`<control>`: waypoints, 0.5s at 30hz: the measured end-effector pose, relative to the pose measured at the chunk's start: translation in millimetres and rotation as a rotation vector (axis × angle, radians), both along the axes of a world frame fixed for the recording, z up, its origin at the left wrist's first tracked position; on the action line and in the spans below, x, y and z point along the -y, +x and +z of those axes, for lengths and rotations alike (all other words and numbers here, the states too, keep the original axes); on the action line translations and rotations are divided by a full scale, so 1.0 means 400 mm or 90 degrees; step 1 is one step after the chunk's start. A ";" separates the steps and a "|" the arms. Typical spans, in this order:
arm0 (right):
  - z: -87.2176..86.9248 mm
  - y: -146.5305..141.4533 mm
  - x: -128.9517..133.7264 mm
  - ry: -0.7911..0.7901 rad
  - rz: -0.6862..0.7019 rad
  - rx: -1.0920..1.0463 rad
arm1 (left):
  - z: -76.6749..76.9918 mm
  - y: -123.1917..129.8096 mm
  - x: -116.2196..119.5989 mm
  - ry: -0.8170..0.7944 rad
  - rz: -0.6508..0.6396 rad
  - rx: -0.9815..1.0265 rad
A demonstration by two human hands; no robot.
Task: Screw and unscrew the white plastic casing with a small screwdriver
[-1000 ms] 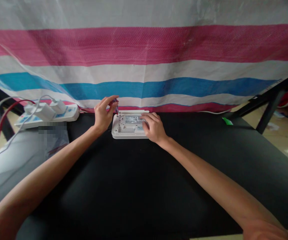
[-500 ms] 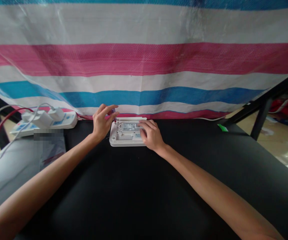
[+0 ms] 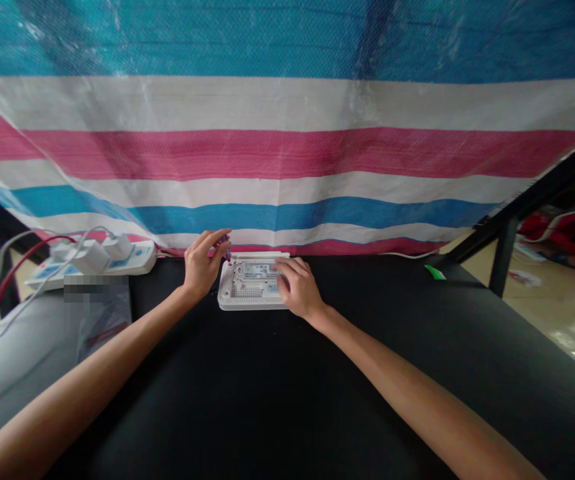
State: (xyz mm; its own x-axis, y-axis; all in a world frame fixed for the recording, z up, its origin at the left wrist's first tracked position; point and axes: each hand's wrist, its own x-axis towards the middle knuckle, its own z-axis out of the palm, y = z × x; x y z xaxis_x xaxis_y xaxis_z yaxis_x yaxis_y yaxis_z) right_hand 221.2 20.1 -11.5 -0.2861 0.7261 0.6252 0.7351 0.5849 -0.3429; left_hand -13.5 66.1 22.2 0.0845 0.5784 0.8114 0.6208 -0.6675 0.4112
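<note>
A white plastic device lies flat on the black table, vented underside up, with a label and small round holes showing. My left hand is closed in a pinch on a small screwdriver with a purple, see-through handle. Held upright, its lower end meets the device's far left corner, though the exact tip is too small to make out. Over the device's right end, my right hand holds it, fingers across the top and partly covering the label.
A long white strip lies along the device's far edge. To the left are a power strip with plugs and cables, and a clear plastic bag. Striped sheeting hangs behind. A green scrap lies at the right.
The camera view has tilted up slightly, so everything appears lower. The left hand's fingers have shifted a little around the screwdriver. The right hand and the device keep their places relative to each other.
</note>
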 end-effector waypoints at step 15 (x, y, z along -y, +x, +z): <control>0.002 0.000 0.003 -0.015 -0.006 -0.004 | -0.006 0.003 0.017 -0.022 -0.033 0.004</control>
State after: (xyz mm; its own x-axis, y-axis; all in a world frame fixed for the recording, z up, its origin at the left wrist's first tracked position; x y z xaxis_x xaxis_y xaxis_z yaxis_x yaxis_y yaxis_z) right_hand 221.1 19.0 -10.6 -0.2758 0.7428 0.6101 0.7378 0.5704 -0.3609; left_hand -12.2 59.5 20.0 0.1109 0.6006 0.7918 0.5829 -0.6846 0.4377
